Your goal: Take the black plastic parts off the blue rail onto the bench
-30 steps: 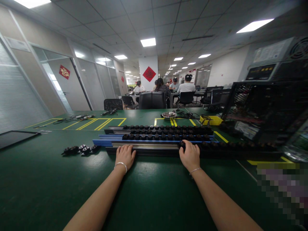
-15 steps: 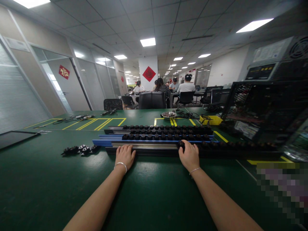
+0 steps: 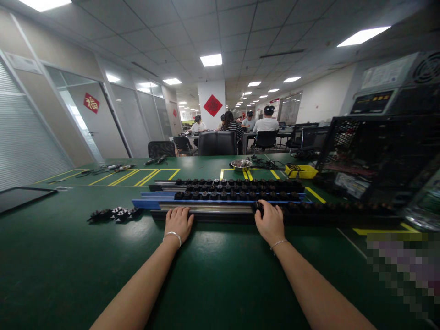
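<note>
A long black rail (image 3: 220, 217) with a silvery strip lies across the green table. My left hand (image 3: 178, 222) rests on its near side toward the left end, fingers laid over the edge. Farther right, my right hand (image 3: 270, 222) has its fingers round a small black part (image 3: 258, 207) on the rail. More black parts (image 3: 319, 207) line the rail to the right of that hand. Behind it are blue rails (image 3: 146, 203) bearing rows of black round-topped parts (image 3: 213, 196). Several loose black parts (image 3: 120, 214) lie left of the rails.
A metal bowl (image 3: 241, 165), cables and a yellow tray (image 3: 301, 172) stand at the back. An open computer case (image 3: 354, 160) is at the right. A dark flat panel (image 3: 25, 198) lies at the left. People (image 3: 266, 123) sit at desks beyond black chairs.
</note>
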Demonstrator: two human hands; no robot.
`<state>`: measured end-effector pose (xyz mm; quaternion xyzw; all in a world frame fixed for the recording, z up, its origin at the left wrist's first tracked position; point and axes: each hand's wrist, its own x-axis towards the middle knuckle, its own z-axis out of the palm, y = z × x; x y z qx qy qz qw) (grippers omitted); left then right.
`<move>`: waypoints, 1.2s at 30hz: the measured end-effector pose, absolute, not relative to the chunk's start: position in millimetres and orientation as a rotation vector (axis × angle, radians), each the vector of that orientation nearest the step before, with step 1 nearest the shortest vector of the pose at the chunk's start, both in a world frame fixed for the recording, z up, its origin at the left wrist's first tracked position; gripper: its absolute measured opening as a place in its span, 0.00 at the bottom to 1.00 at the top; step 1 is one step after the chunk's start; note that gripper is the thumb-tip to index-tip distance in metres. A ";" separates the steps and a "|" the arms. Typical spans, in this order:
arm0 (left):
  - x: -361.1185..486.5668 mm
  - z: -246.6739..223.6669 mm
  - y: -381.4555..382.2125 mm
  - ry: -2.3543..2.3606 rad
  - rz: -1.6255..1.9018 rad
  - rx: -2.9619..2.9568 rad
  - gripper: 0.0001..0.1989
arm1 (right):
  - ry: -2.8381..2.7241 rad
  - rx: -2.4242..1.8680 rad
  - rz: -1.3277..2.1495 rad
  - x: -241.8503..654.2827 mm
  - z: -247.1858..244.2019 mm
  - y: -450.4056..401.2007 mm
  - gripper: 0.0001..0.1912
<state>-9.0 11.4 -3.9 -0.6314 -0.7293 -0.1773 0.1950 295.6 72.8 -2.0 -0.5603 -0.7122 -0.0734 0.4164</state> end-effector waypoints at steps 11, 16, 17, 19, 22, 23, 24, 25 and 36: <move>-9.5 -4.8 11.0 -2.033 -0.505 -1.778 0.20 | -1.816 -1.381 -0.184 295.5 -2.3 72.5 0.17; -9.7 -4.1 10.1 -2.041 -0.496 -1.783 0.21 | -1.824 -1.365 -0.172 294.6 -1.9 71.6 0.17; -9.6 -3.9 10.0 -2.040 -0.494 -1.784 0.21 | -1.827 -1.357 -0.171 294.4 -1.9 71.5 0.17; -9.2 -3.7 10.1 -2.037 -0.495 -1.783 0.21 | -1.828 -1.345 -0.173 294.1 -1.9 71.2 0.17; -8.8 -3.9 10.9 -2.026 -0.498 -1.779 0.21 | -1.827 -1.338 -0.174 293.9 -1.7 70.9 0.17; -8.9 -4.2 11.2 -2.022 -0.498 -1.778 0.21 | -1.827 -1.336 -0.171 293.9 -1.6 70.7 0.17; -9.1 -4.6 11.4 -2.017 -0.499 -1.778 0.21 | -1.828 -1.334 -0.166 293.9 -1.4 70.5 0.17; -9.4 -5.0 11.6 -2.012 -0.500 -1.777 0.21 | -1.829 -1.331 -0.160 293.8 -1.2 70.2 0.17; -9.1 -5.8 10.9 -2.017 -0.494 -1.768 0.21 | -1.862 -1.254 -0.089 292.3 1.1 67.7 0.17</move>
